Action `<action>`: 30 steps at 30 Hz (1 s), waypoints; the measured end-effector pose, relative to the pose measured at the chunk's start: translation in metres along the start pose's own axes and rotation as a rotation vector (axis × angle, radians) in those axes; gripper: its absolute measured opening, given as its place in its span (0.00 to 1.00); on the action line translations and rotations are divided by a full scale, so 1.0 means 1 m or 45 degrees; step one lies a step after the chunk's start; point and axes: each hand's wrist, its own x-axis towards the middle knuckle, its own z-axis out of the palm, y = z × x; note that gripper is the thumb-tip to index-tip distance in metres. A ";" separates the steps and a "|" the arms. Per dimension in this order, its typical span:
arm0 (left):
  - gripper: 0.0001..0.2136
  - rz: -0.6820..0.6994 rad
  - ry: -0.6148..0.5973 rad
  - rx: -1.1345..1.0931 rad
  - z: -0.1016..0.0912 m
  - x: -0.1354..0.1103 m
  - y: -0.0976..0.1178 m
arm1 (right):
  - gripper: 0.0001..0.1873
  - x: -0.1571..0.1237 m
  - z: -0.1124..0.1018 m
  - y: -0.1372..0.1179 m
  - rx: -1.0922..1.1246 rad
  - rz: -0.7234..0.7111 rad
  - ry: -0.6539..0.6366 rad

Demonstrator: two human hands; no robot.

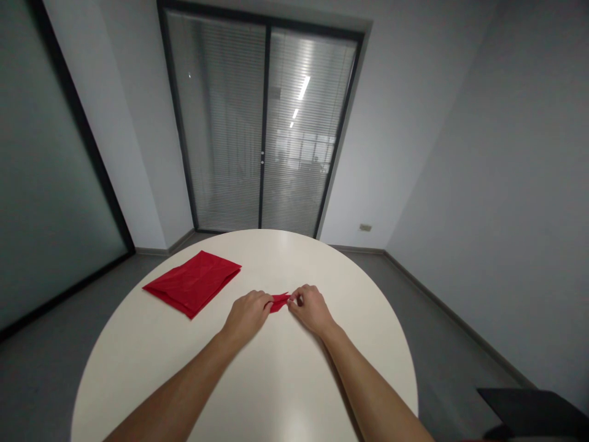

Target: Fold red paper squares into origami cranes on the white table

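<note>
Forearms [368, 383] over tbl [276, 393]; L hand [250, 313], R hand [313, 311] pinching opp. ends of sm. red piece [278, 302].

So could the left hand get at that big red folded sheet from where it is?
Probably yes: the large red sheet lies close by on the same table, with nothing visible between. However, the left hand is holding a small red piece, so it may need to let go first.

Small red piece [279, 302] — paper-like, matt; tabletop [271, 380] — smooth, glossy.
</note>
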 end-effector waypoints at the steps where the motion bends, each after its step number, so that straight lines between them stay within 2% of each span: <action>1: 0.12 0.006 -0.003 0.001 -0.001 0.000 0.000 | 0.04 0.000 0.000 0.000 -0.004 0.013 0.005; 6: 0.11 0.014 -0.012 -0.004 -0.002 -0.001 0.001 | 0.06 0.001 0.003 -0.005 -0.025 0.082 0.026; 12: 0.11 0.015 -0.005 -0.019 0.001 0.000 -0.001 | 0.07 0.001 0.002 -0.009 0.020 0.083 -0.001; 17: 0.10 -0.016 -0.017 -0.012 -0.001 0.000 0.001 | 0.05 0.000 -0.003 -0.009 0.097 0.021 -0.015; 24: 0.10 -0.005 -0.022 -0.029 -0.001 -0.001 -0.001 | 0.09 0.000 -0.004 -0.003 0.182 -0.061 -0.026; 30: 0.11 -0.029 -0.009 -0.156 0.000 -0.001 -0.004 | 0.07 0.000 -0.006 0.000 0.156 -0.117 -0.033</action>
